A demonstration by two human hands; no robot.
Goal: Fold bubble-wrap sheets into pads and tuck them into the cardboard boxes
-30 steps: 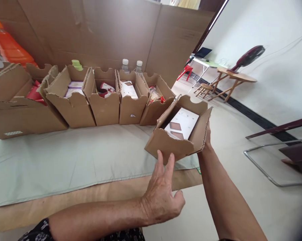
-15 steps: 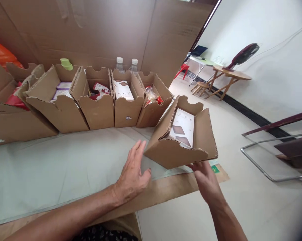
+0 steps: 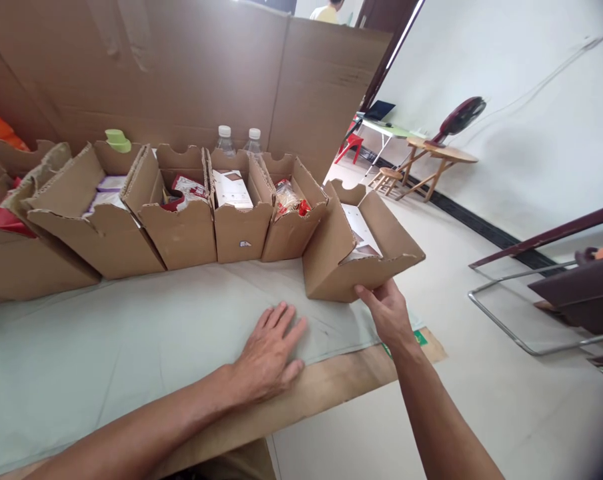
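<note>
At the right end of the row, a brown cardboard box (image 3: 331,267) with an open, cut-out top stands tilted on the cloth. A white printed carton (image 3: 360,233) lies inside it. My right hand (image 3: 385,308) grips the box's lower right part, its thumb on the front face and the other fingers partly hidden behind. My left hand (image 3: 271,350) rests palm down on the pale green cloth (image 3: 146,333), fingers spread, holding nothing. Just left of the held box is another cardboard box (image 3: 287,240) with a clear and red snack packet (image 3: 287,199).
More cardboard boxes (image 3: 186,233) stand in a row to the left, holding packets and cartons. Two capped bottles (image 3: 225,140) stand behind them, before a tall cardboard panel (image 3: 196,80). The table edge (image 3: 331,383) runs along the front. A fan (image 3: 461,120) is at the back right.
The held box has moved back toward the row and turned, sitting lower on the cloth. My left hand has settled flat on the cloth. The view has shifted slightly.
</note>
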